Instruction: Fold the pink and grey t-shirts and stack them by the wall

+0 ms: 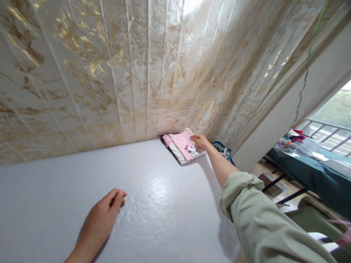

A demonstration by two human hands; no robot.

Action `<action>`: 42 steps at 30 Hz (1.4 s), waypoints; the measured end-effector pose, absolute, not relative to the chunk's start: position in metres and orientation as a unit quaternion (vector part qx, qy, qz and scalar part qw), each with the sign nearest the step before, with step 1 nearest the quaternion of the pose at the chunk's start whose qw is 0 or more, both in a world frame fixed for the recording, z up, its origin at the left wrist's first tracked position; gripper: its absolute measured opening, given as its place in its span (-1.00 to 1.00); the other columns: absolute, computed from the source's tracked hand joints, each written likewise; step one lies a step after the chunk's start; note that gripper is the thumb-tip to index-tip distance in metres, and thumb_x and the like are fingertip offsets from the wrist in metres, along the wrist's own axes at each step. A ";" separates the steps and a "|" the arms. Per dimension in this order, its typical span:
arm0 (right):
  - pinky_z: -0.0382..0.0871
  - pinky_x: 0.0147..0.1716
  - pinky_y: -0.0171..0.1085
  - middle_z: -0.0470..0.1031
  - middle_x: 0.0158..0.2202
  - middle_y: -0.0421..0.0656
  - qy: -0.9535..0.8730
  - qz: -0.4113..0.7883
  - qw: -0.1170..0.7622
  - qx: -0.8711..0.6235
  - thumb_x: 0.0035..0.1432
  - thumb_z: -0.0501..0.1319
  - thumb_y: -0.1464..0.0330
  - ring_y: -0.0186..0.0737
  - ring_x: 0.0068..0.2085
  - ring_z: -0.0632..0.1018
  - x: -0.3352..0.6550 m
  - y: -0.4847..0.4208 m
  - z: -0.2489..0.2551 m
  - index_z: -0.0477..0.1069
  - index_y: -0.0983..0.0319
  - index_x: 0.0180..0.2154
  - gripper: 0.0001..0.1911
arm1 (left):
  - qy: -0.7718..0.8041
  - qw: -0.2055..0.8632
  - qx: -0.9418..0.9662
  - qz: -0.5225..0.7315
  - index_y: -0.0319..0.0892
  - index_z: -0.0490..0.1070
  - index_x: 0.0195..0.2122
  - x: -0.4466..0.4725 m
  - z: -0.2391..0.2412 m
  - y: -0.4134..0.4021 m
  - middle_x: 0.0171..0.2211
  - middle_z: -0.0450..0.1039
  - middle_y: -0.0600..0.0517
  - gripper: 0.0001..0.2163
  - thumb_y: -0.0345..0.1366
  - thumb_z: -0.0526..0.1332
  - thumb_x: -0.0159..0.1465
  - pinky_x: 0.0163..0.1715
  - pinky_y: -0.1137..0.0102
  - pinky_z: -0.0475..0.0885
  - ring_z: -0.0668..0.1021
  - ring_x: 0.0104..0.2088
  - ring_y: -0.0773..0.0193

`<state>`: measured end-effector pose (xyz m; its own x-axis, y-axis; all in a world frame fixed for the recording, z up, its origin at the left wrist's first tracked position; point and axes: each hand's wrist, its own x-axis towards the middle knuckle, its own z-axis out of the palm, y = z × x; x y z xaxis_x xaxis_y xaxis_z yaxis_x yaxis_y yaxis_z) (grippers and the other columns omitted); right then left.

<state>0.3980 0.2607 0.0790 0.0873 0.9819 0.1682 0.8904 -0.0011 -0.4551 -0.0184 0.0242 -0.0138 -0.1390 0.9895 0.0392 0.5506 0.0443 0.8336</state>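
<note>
A small stack of folded clothes lies at the far edge of the white table, against the marbled wall. The top piece is pink with a cartoon print. My right hand reaches out to it at arm's length, fingers curled on the stack's right edge. My left hand rests near the table's front, palm down, fingers together and loosely stretched, holding nothing.
The cream and gold marbled wall panel rises behind the table. A blue bag sits past the table's right corner. Further right stands a dark green table with clutter, by a window railing.
</note>
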 end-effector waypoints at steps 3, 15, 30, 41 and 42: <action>0.41 -0.29 -0.38 0.54 -0.04 -0.06 -0.638 0.124 0.239 -0.722 0.12 0.06 0.64 -0.29 -0.29 0.55 0.408 0.262 0.064 0.33 0.29 0.16 -0.44 | 0.656 0.290 0.592 0.367 -0.07 0.44 -0.33 -0.019 -0.016 0.025 -0.45 0.55 0.05 -0.57 0.17 0.00 0.22 -0.40 0.38 0.45 0.56 -0.44 0.21; 0.42 -0.20 -0.33 0.54 -0.13 -0.19 -0.612 0.093 0.254 -0.743 0.25 0.07 0.48 -0.22 -0.14 0.53 0.412 0.283 0.044 0.46 0.27 -0.05 -0.71 | 0.644 0.291 0.601 0.374 -0.07 0.42 -0.31 -0.022 -0.022 0.026 -0.39 0.57 0.03 -0.59 0.14 -0.01 0.27 -0.38 0.40 0.48 0.60 -0.33 0.18; 0.30 -0.05 -0.22 0.42 0.03 -0.02 -0.701 -0.059 0.156 -0.694 0.25 0.07 0.31 -0.10 0.01 0.41 0.305 0.258 0.057 0.40 0.19 -0.03 -0.70 | 0.658 0.312 0.590 0.349 -0.05 0.42 -0.29 -0.022 -0.022 0.025 -0.35 0.57 0.06 -0.59 0.16 -0.01 0.25 -0.33 0.42 0.44 0.59 -0.28 0.19; 0.32 -0.16 -0.17 0.41 -0.04 0.09 -0.659 -0.118 0.119 -0.733 0.32 -0.10 0.49 -0.04 -0.04 0.44 0.284 0.258 0.044 0.36 0.29 -0.03 -0.67 | 0.655 0.286 0.605 0.351 -0.05 0.42 -0.33 -0.020 -0.014 0.025 -0.43 0.55 0.07 -0.60 0.13 -0.01 0.26 -0.37 0.42 0.45 0.60 -0.34 0.19; 0.31 -0.16 -0.18 0.40 -0.03 0.09 -0.656 -0.124 0.122 -0.734 0.34 -0.10 0.46 -0.04 -0.04 0.43 0.286 0.258 0.046 0.34 0.29 -0.01 -0.68 | 0.655 0.282 0.607 0.351 -0.05 0.42 -0.33 -0.020 -0.014 0.025 -0.44 0.55 0.07 -0.61 0.13 0.00 0.26 -0.38 0.43 0.45 0.60 -0.35 0.19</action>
<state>0.2858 0.2579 0.0459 0.1082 0.9333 0.3423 0.9939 -0.1091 -0.0167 -0.0197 0.0249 -0.0137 -0.1042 0.9930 0.0564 0.5963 0.0170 0.8026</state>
